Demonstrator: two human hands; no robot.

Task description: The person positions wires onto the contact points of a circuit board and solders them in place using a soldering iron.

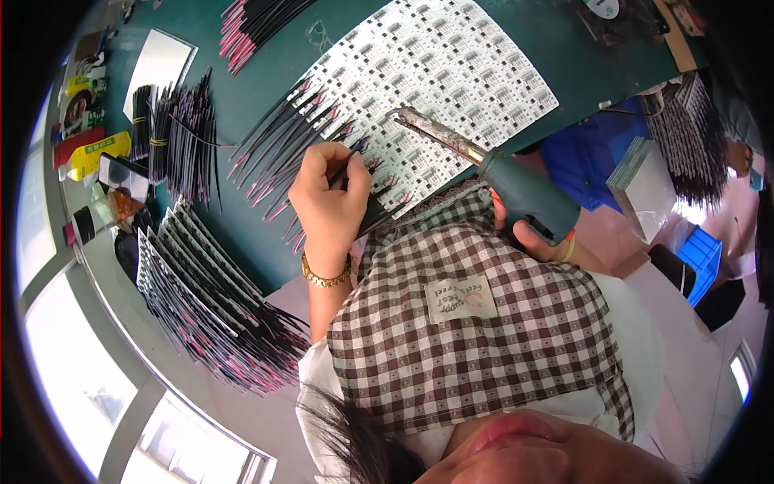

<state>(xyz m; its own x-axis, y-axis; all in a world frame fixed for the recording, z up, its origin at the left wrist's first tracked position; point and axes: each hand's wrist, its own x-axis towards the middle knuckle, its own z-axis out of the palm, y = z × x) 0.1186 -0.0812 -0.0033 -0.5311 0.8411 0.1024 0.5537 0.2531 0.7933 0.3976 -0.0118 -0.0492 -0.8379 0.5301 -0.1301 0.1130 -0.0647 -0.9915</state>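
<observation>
A large white sheet of small circuit boards (459, 60) lies on the green tabletop. Along its left edge, a row of black wires with red ends (262, 149) fans out toward the lower left. My left hand (329, 202) is closed in a pinch at that edge, with a thin dark wire (358, 146) between thumb and fingertips. From the right, my right hand (528, 238) wraps round the dark green handle of a soldering iron (528, 194). The iron's metal shaft reaches over the boards, its bent tip a short way right of my left fingers. Most of my right fingers are hidden behind the handle.
Bundled black wires (181, 141) lie at the left, beside a white board (157, 68). Stacked boards with hanging wires (210, 298) stand at the lower left. More red-tipped wires (258, 32) lie at the top. A blue bin (700, 262) and wired boards (685, 145) are at the right.
</observation>
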